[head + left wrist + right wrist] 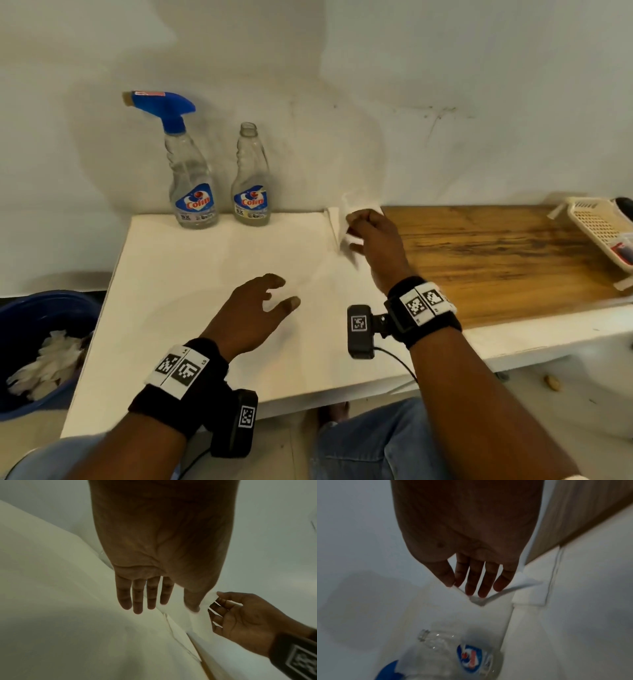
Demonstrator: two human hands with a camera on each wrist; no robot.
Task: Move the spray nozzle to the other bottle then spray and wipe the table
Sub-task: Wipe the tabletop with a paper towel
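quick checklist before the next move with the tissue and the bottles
1. Spray nozzle seated on a bottle: ok, it sits on the left bottle.
2. Right bottle left uncapped and upright: ok, open neck, standing by the wall.
3. Tissue secured: ok, the right hand pinches it at the white table's right edge.
4. Left hand free: ok, fingers relaxed, holding nothing, over the table.
5. Table sprayed already: cannot tell, no wet patch is visible.
6. Liquid in the nozzled bottle: cannot tell.
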